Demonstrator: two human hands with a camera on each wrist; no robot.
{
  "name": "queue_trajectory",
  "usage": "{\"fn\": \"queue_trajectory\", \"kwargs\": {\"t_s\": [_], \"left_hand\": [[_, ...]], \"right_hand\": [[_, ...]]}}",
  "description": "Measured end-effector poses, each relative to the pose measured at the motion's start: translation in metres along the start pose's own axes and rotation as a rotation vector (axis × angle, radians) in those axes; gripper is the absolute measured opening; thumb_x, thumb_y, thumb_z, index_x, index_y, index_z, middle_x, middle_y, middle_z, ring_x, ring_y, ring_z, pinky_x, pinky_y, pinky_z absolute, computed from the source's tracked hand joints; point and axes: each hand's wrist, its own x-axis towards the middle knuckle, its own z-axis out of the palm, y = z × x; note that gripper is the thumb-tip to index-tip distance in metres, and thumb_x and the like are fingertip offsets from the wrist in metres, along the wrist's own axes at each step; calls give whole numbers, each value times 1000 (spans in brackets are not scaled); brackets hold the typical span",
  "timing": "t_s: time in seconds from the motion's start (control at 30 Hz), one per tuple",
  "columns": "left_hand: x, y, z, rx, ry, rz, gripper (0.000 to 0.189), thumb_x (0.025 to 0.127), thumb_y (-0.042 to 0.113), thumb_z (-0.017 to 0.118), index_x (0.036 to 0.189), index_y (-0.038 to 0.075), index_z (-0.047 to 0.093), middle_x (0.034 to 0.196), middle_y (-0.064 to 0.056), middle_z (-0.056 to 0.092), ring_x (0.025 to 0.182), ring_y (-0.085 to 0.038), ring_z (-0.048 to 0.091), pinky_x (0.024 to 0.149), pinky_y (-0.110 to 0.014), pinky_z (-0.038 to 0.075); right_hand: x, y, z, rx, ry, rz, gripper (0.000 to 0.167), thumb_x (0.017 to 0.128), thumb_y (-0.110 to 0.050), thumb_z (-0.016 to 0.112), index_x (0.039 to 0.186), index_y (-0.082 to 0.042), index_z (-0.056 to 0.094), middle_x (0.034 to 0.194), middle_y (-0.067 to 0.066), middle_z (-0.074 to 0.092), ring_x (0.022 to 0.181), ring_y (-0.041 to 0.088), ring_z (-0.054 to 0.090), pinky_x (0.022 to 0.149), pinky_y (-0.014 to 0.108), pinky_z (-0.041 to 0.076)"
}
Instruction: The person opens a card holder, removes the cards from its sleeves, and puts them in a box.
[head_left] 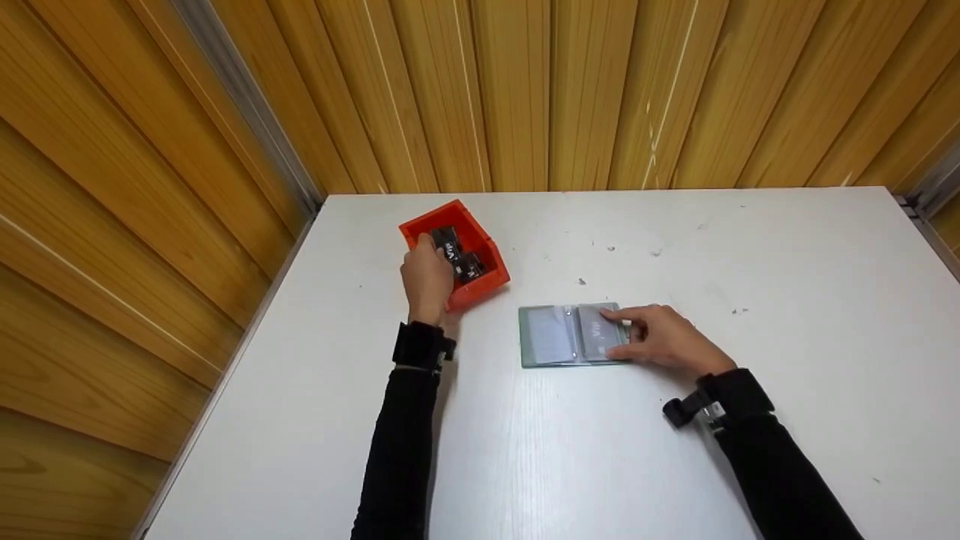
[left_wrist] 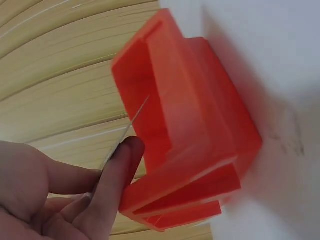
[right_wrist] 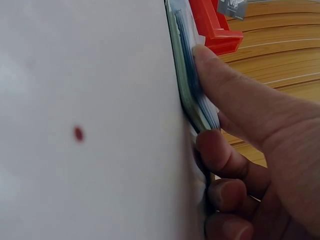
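My left hand (head_left: 427, 277) pinches a dark card (head_left: 445, 241) with pale "VIP" lettering over the red plastic bin (head_left: 493, 283). In the left wrist view that card (left_wrist: 125, 134) shows edge-on between thumb and fingers. Another dark card (head_left: 471, 268) lies inside the bin. An open card holder (head_left: 551, 335) with clear sleeves and a green cover lies on the table; a card shows "VIP" through its right-hand sleeve. At its right edge, my right hand (head_left: 664, 337) grips the holder, thumb upon the stacked sleeves (right_wrist: 187, 55) and fingers at the cover's edge.
The white table (head_left: 570, 465) carries a few small dark marks and specks behind and to the right of the holder. Wood-patterned panels (head_left: 510, 97) rise along the back and left edges. Each wrist wears a black strap with a small camera (head_left: 681, 412).
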Motion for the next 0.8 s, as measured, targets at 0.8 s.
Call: {"fn": "queue_trajectory", "kwargs": {"t_s": [0.8], "left_hand": [[-6,10,46,447,82,114,23,102,-1,54,105,-4,77,93,-19,77,84,-32,75,74,-38,63]], "right_hand": [[2,0,0,-35,-11,53,74,81,-43,88,146,-19,61,76,-2,55,71,14,49,60,23,37]]}}
